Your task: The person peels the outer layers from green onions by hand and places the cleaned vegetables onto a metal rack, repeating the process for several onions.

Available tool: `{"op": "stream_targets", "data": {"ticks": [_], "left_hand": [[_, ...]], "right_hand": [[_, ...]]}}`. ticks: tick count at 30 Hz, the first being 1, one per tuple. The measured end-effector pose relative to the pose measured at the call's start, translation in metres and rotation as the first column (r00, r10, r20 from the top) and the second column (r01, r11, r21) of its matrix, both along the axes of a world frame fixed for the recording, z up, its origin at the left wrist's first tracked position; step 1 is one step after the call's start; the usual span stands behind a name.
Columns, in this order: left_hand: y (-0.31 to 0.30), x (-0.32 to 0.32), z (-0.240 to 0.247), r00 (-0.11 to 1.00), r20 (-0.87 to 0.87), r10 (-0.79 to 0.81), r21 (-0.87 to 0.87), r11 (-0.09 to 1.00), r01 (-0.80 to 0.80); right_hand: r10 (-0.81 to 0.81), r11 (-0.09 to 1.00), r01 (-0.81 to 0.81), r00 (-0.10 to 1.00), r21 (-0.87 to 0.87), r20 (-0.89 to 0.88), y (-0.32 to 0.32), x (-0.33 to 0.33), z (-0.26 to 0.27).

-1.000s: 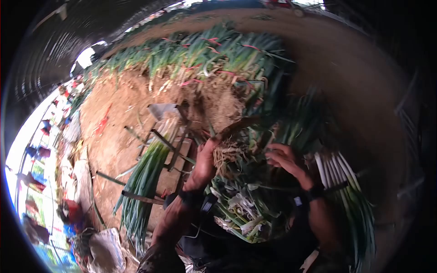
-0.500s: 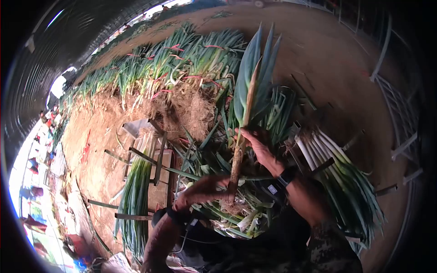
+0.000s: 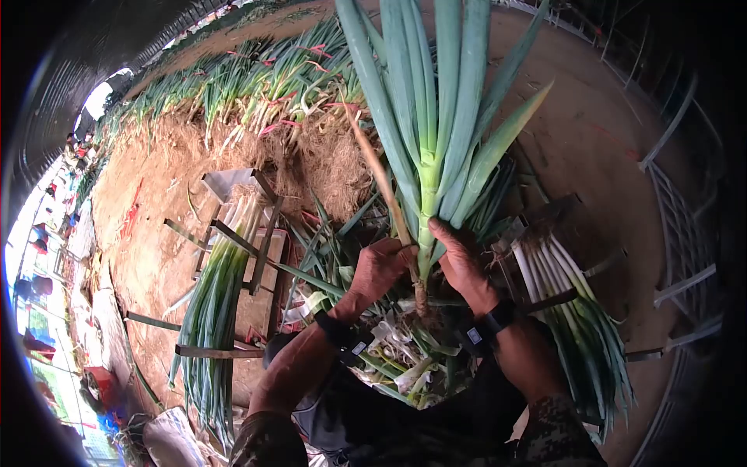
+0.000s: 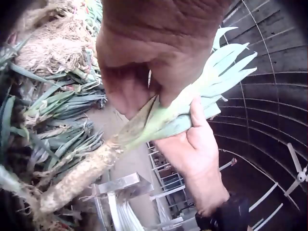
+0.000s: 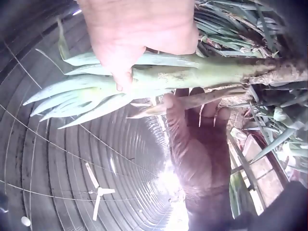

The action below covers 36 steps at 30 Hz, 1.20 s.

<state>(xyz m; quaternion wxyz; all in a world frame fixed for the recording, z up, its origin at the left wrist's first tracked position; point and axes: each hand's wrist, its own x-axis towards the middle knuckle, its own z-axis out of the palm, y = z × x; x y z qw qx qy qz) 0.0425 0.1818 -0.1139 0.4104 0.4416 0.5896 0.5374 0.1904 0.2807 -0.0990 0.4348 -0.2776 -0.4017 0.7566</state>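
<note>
A large green onion stands upright before me, its broad green leaves fanned out at the top. My right hand grips its stalk, the thumb lying along the pale green part. My left hand pinches a dry brown outer leaf, which is peeled away from the stalk in the right wrist view. Brown, soil-caked skin covers the lower stalk down to the roots. Beneath both hands lies a heap of stripped leaves and trimmings.
Metal racks flank me: the left one holds a bundle of green onions, the right one holds cleaned white-stemmed ones. Rows of bundled green onions with red ties lie on the ground ahead. A woven sack lies at lower left.
The green onion has come up closer in front of me. My left hand has moved from its root end up to the dry leaf, now pulled out from the stalk. My right hand still holds the stalk.
</note>
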Motion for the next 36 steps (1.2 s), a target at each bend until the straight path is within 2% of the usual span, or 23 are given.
{"op": "stream_targets", "data": {"ticks": [1,2,5,6,12,14,15,16,17,19,23,24,25,26,27,29,30,31,33,35,36], "left_hand": [[0.001,-0.002,0.006,0.992,0.126,-0.018,-0.064,0.998,0.026],[0.003,-0.004,0.005,0.992,0.113,-0.049,-0.006,0.999,0.050],[0.008,-0.010,0.003,0.979,0.189,-0.075,-0.036,0.996,0.084],[0.006,-0.007,0.006,0.953,0.296,-0.059,-0.032,0.997,0.072],[0.012,-0.017,-0.014,0.929,0.366,0.063,-0.173,0.985,0.001],[0.008,-0.029,-0.030,0.994,0.106,-0.016,-0.191,0.981,0.036],[0.006,-0.032,-0.037,0.998,-0.026,-0.054,-0.197,0.979,0.048],[0.007,-0.034,-0.043,0.969,-0.209,-0.128,-0.423,0.905,0.028],[0.005,-0.033,-0.049,0.902,-0.400,-0.160,-0.436,0.899,-0.034],[0.001,-0.035,-0.067,0.642,-0.727,-0.245,-0.431,0.890,-0.149],[-0.003,-0.051,-0.042,0.575,-0.669,-0.471,-0.624,0.777,-0.089],[0.003,-0.051,-0.028,0.600,-0.680,-0.421,-0.641,0.739,-0.207],[0.003,-0.049,-0.015,0.849,-0.480,-0.220,-0.483,0.874,-0.047],[0.000,-0.043,0.012,0.983,-0.166,-0.073,-0.252,0.967,0.030],[0.000,-0.040,0.026,0.981,0.193,-0.012,0.003,1.000,0.011],[0.003,-0.035,0.019,0.869,0.444,-0.219,0.268,0.958,0.105],[0.003,-0.029,0.012,0.874,0.459,-0.161,0.248,0.968,0.048],[0.007,-0.023,0.006,0.834,0.547,-0.073,0.214,0.975,-0.055],[0.010,-0.023,0.004,0.865,0.497,0.066,0.196,0.963,-0.186],[0.011,-0.031,0.005,0.809,0.557,0.187,0.088,0.955,-0.282],[0.012,-0.037,0.007,0.789,0.591,0.168,0.129,0.946,-0.298]], "right_hand": [[0.021,1.000,-0.020,1.000,0.006,-0.020,0.004,-0.001,-0.002],[0.040,0.999,-0.040,0.998,0.009,-0.039,0.007,-0.003,-0.005],[0.095,0.995,-0.097,0.990,-0.015,-0.101,0.006,-0.006,0.003],[0.111,0.993,-0.115,0.988,-0.030,-0.109,0.007,-0.006,0.002],[0.165,0.984,-0.173,0.976,-0.047,-0.141,0.013,-0.010,-0.016],[0.227,0.965,-0.245,0.959,-0.091,-0.167,0.009,-0.008,-0.010],[0.211,0.971,-0.226,0.961,-0.075,-0.177,0.007,-0.006,-0.004],[0.196,0.976,-0.210,0.963,-0.058,-0.187,0.007,-0.005,0.002],[0.176,0.981,-0.189,0.963,-0.044,-0.203,0.007,-0.005,0.005],[0.222,0.974,-0.227,0.958,-0.012,-0.182,0.007,-0.003,0.001],[0.285,0.958,-0.279,0.949,0.063,-0.133,-0.002,-0.003,0.001],[0.300,0.953,-0.293,0.949,0.080,-0.096,-0.004,-0.001,0.006],[0.313,0.947,-0.306,0.948,0.094,-0.061,-0.005,0.001,0.010],[0.317,0.939,-0.313,0.949,0.142,-0.001,-0.006,0.003,0.011],[0.319,0.929,-0.324,0.946,0.179,0.057,-0.006,0.002,0.007],[0.316,0.900,-0.355,0.931,0.253,0.182,-0.007,-0.003,-0.004],[0.282,0.897,-0.351,0.922,0.268,0.264,-0.009,-0.005,-0.008],[0.234,0.932,-0.288,0.942,0.219,0.241,-0.015,-0.008,-0.014],[0.134,0.952,-0.207,0.944,0.227,0.300,-0.017,-0.014,-0.015],[0.062,0.966,-0.136,0.948,0.218,0.314,-0.015,-0.017,-0.020],[0.025,0.967,-0.104,0.947,0.234,0.320,-0.016,-0.018,-0.016]]}}
